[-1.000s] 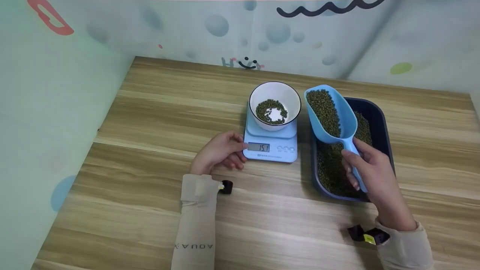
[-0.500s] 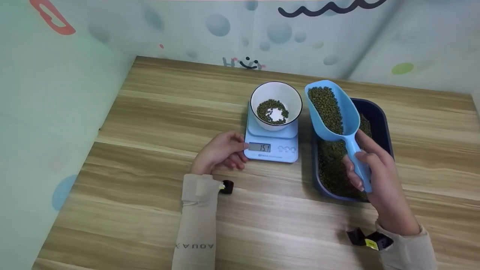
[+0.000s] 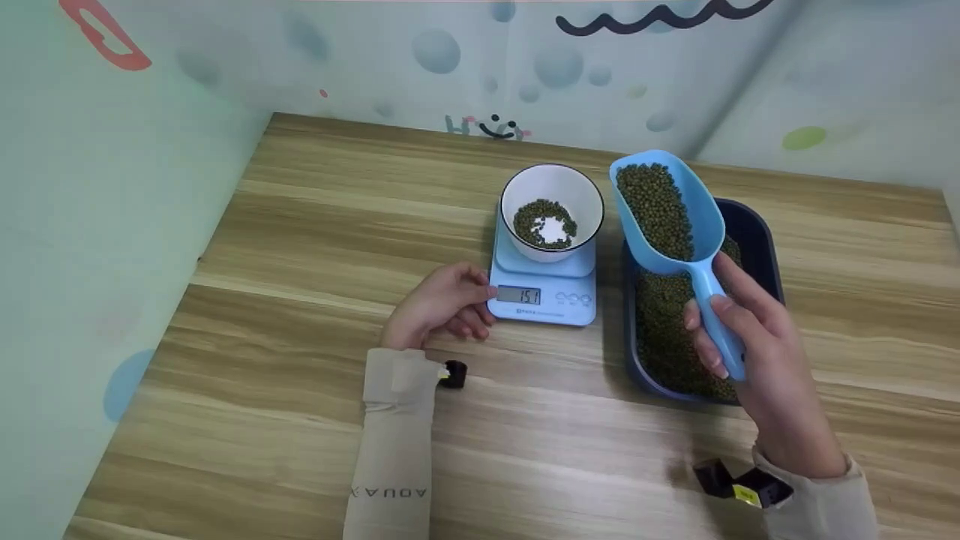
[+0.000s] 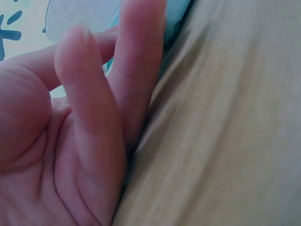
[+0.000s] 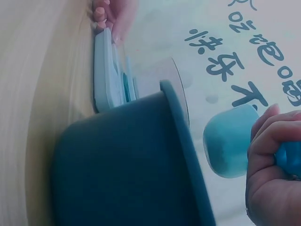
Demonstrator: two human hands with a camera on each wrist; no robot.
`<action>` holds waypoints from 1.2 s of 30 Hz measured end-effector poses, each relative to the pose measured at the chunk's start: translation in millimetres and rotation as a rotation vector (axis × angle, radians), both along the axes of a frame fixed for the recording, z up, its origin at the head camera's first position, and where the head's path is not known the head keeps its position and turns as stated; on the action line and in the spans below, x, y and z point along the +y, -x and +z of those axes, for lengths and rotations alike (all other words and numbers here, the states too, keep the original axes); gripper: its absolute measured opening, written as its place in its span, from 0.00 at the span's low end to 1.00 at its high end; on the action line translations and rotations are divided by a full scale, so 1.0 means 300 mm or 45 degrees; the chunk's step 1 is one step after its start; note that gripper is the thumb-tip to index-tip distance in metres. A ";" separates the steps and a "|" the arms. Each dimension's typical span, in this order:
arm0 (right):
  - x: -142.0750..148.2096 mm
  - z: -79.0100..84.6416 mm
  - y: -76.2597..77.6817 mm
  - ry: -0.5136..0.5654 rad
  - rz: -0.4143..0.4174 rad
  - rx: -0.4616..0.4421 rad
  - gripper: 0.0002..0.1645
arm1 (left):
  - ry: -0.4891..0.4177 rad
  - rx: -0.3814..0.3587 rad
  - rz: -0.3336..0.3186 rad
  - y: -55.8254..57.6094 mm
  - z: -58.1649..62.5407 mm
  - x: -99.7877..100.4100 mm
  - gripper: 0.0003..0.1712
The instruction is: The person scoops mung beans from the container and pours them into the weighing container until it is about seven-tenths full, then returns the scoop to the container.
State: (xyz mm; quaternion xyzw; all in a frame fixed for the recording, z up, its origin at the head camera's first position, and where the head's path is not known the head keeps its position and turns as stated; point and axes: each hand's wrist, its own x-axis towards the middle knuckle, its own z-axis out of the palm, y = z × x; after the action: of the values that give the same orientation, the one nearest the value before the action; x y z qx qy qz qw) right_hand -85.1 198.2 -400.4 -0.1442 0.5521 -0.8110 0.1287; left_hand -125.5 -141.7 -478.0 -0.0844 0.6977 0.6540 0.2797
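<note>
My right hand (image 3: pixel 761 337) grips the handle of a light blue scoop (image 3: pixel 709 217), heaped with small green beans (image 3: pixel 654 210). The scoop is raised over a dark blue tub (image 3: pixel 757 232) of the same beans; in the right wrist view it is above the tub's rim. Left of it stands a light blue digital kitchen scale (image 3: pixel 551 300), its display showing 15.1. On the scale sits a white bowl (image 3: pixel 585 195) with a dark rim, a ring of beans at its bottom. My left hand (image 3: pixel 442 304) holds the scale's left edge between thumb and fingers, beside the display.
Everything stands on a wood-grain table (image 3: pixel 300 247). A pale printed wall sheet (image 3: pixel 375 60) closes off its back and left sides. Dark wrist straps (image 3: pixel 454 373) show at both sleeves.
My right hand has lifted the loaded scoop a little and moved it slightly toward the back of the table. The left hand, scale and bowl have stayed in place, the reading unchanged.
</note>
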 end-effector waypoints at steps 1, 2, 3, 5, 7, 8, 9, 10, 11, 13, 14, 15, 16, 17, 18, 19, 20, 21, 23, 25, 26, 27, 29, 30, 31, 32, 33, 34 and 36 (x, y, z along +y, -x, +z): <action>-0.001 0.002 -0.001 -0.016 -0.007 0.006 0.30 | 0.000 0.001 0.001 0.000 0.000 0.000 0.16; -0.003 0.005 -0.002 -0.033 -0.015 0.012 0.30 | 0.000 0.001 0.001 -0.001 0.000 0.000 0.16; -0.004 0.007 -0.002 -0.041 -0.019 0.016 0.30 | 0.000 0.001 0.000 -0.001 -0.001 0.000 0.16; -0.005 0.010 -0.003 -0.032 -0.018 0.023 0.30 | -0.003 0.004 0.002 -0.002 0.000 0.000 0.16; -0.006 0.013 -0.005 -0.043 -0.030 0.027 0.30 | -0.007 0.005 0.004 -0.003 0.001 0.001 0.16; -0.006 0.015 -0.006 -0.033 -0.033 0.025 0.31 | -0.008 0.006 0.004 -0.003 0.001 0.001 0.16; -0.006 0.016 -0.008 -0.022 -0.037 0.023 0.31 | -0.009 0.006 0.004 -0.003 0.001 0.001 0.16; -0.007 0.017 -0.009 -0.012 -0.044 0.019 0.31 | -0.009 0.005 0.005 -0.003 0.001 0.001 0.16; -0.007 0.019 -0.012 -0.022 -0.056 0.015 0.30 | -0.008 0.005 0.004 -0.002 0.001 0.001 0.16; -0.007 0.022 -0.015 -0.041 -0.075 0.011 0.30 | -0.008 0.002 0.002 -0.002 0.002 0.001 0.16; -0.007 0.023 -0.016 -0.046 -0.077 0.012 0.30 | -0.008 0.002 0.002 -0.002 0.002 0.001 0.16; -0.008 0.023 -0.017 -0.041 -0.075 0.014 0.31 | -0.007 0.001 0.001 -0.002 0.002 0.001 0.16; -0.009 0.024 -0.018 -0.037 -0.072 0.015 0.31 | -0.007 0.001 0.000 -0.002 0.002 0.000 0.16; -0.010 0.025 -0.019 -0.023 -0.062 0.018 0.31 | -0.007 0.000 0.000 -0.001 0.002 0.000 0.16; -0.012 0.028 -0.021 -0.039 -0.065 0.021 0.32 | -0.006 0.000 0.000 -0.001 0.001 0.000 0.16; -0.013 0.029 -0.022 -0.045 -0.063 0.025 0.32 | -0.004 0.001 -0.001 -0.001 0.000 0.000 0.16; -0.014 0.031 -0.024 -0.064 -0.067 0.028 0.32 | -0.003 0.002 -0.002 0.000 0.000 0.000 0.16; -0.016 0.034 -0.027 -0.088 -0.073 0.028 0.32 | -0.002 0.003 -0.002 0.000 -0.001 0.000 0.16; -0.018 0.039 -0.030 -0.131 -0.081 0.034 0.31 | -0.003 0.006 -0.005 0.001 -0.001 0.000 0.16; -0.020 0.041 -0.033 -0.145 -0.075 0.044 0.31 | 0.005 0.018 -0.011 0.000 -0.001 -0.001 0.15; -0.022 0.041 -0.033 -0.144 -0.064 0.053 0.31 | 0.008 0.022 -0.013 0.000 -0.001 -0.001 0.15; -0.023 0.041 -0.033 -0.124 -0.051 0.062 0.31 | 0.010 0.027 -0.015 0.000 -0.002 -0.001 0.15; -0.025 0.040 -0.034 -0.085 -0.027 0.085 0.31 | 0.018 0.035 -0.022 0.000 -0.001 0.000 0.15; -0.026 0.041 -0.034 -0.075 -0.018 0.096 0.31 | 0.022 0.038 -0.025 0.000 -0.001 0.000 0.15; -0.027 0.042 -0.035 -0.069 -0.011 0.106 0.31 | 0.023 0.037 -0.025 0.000 -0.001 0.000 0.15; -0.028 0.043 -0.035 -0.070 -0.009 0.112 0.30 | 0.023 0.036 -0.024 0.001 0.000 0.001 0.15; -0.028 0.045 -0.036 -0.080 -0.010 0.114 0.30 | 0.024 0.035 -0.024 0.001 0.000 0.001 0.15; -0.028 0.048 -0.036 -0.099 -0.013 0.111 0.30 | 0.026 0.033 -0.022 0.001 0.000 0.001 0.15; -0.027 0.053 -0.038 -0.142 -0.020 0.098 0.30 | 0.029 0.029 -0.017 0.002 -0.001 0.002 0.15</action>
State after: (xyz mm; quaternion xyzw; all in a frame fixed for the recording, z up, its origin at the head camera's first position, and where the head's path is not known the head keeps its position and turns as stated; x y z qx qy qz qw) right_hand -73.8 190.0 -384.4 -0.1635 0.6021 -0.7739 0.1087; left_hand -126.0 -141.2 -478.2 -0.0754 0.7088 0.6450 0.2753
